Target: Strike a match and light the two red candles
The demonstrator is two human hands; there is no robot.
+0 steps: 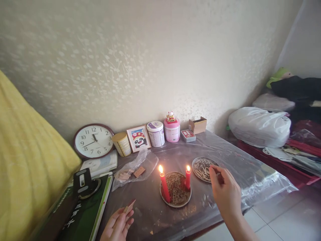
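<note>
My left hand (117,226) grips a small matchbox (129,206) between thumb and fingers, low in the view. To the right, my right hand (227,190) is raised with thumb and fingertips pinched together; whatever may be in them I cannot make out. Its fingertips overlap the edge of a round metal dish (194,164) with several matchsticks (205,173) lying in it. Between my hands a round, stained plate (175,205) bears two lit red candles. The left candle (164,187) is taller and tilted, while the right candle (188,179) is shorter and upright.
A clear plastic bag (147,160) with another matchbox (139,172) lies behind the left hand. Along the wall stand a clock (94,141), a picture frame (138,138), tins (155,134) and a cardboard box (198,125). Green books (82,207) and yellow fabric (27,167) occupy the left.
</note>
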